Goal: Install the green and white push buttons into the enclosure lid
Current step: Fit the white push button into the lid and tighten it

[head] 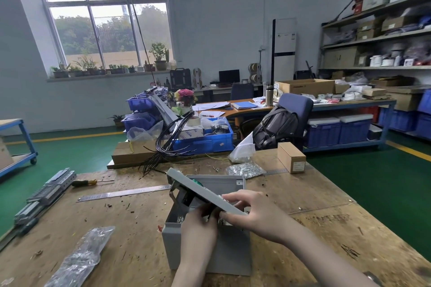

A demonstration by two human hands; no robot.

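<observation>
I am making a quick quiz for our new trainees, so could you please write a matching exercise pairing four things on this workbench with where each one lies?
Things:
1. screwdriver
2. steel ruler
3. small cardboard box
4. lid

Places:
A. held tilted over the open grey enclosure by both hands
B. far right of the bench, standing alone
C. flat on the bench, just left of the enclosure
D. left of the bench, beyond the ruler

Pairs: 1-D, 2-C, 3-B, 4-A
</observation>
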